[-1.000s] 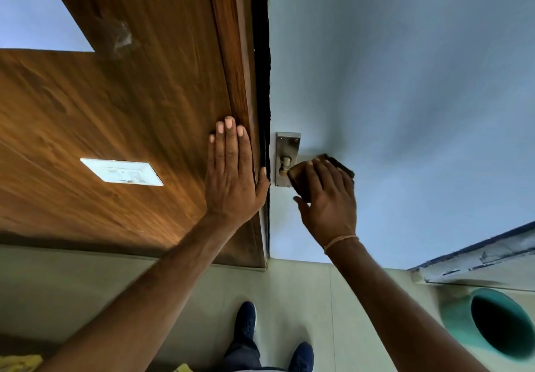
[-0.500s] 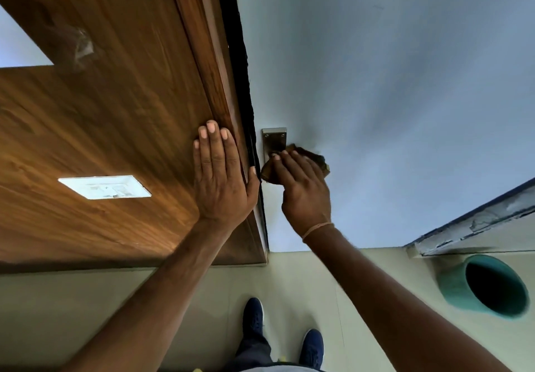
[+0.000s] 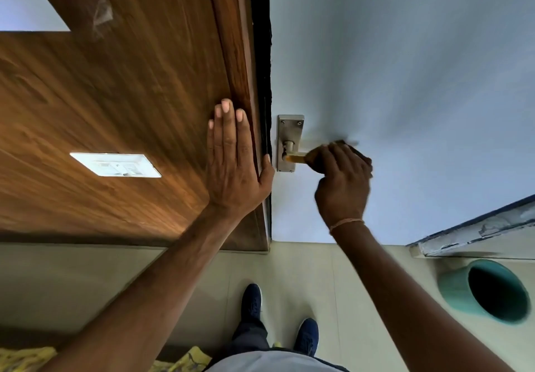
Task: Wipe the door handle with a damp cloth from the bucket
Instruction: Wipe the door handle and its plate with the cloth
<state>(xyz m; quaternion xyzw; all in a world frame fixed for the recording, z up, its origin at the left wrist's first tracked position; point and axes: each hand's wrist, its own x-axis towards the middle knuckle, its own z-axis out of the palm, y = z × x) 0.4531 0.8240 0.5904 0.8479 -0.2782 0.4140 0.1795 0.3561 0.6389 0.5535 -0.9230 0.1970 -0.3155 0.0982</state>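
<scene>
A metal door handle (image 3: 292, 155) on a steel backplate (image 3: 290, 128) sits on the pale blue door (image 3: 405, 82). My right hand (image 3: 343, 182) is closed around a dark brown cloth (image 3: 351, 147) wrapped over the outer end of the lever; only the lever's inner stub shows. My left hand (image 3: 234, 166) lies flat, fingers together, on the wooden door frame (image 3: 231, 53) just left of the handle. The teal bucket (image 3: 489, 290) stands on the floor at the lower right, its inside dark.
A white switch plate (image 3: 115, 164) is set in the wood panel on the left. My dark blue shoes (image 3: 252, 302) stand on beige floor tiles. A worn white ledge (image 3: 477, 232) runs above the bucket. Yellow fabric (image 3: 26, 358) lies at the bottom left.
My right hand slid the cloth from the backplate end outward along the lever, uncovering the plate and lever stub. My left hand has stayed on the frame.
</scene>
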